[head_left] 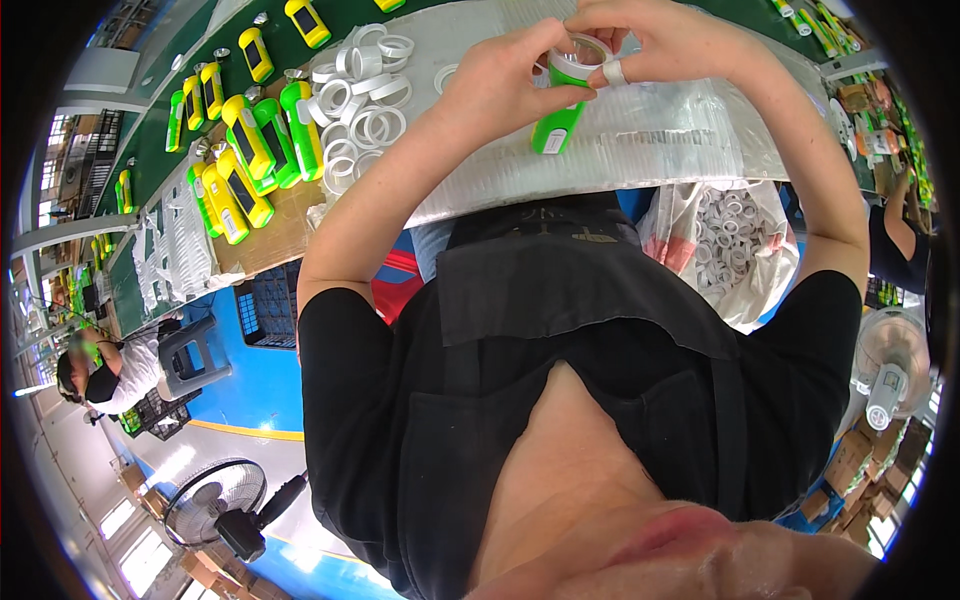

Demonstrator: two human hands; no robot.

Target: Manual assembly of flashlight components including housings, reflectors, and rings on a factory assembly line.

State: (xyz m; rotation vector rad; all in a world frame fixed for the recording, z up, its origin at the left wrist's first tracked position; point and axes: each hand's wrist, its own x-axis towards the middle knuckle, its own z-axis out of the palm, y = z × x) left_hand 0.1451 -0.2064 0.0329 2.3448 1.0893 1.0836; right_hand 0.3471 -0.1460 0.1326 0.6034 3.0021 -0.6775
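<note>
Between both hands, at the far side of the table, a green flashlight (556, 130) stands tilted with its wide head up. A white plastic ring (583, 52) sits around that head. My left hand (515, 85) closes on the flashlight from the left, thumb along the near side. From the right, my right hand (655, 42) grips the ring and head with bent fingers; its thumb wears a white band. Some fingertips are hidden behind the head. Left of my left forearm lies a pile of loose white rings (365, 65).
Several yellow-and-green flashlights (247, 140) lie left of the rings. Plastic sheeting (660, 145) covers the table. A sack of white rings (738, 235) hangs below the table's near edge. Two fans (215, 500) and a seated person (125, 375) are farther off.
</note>
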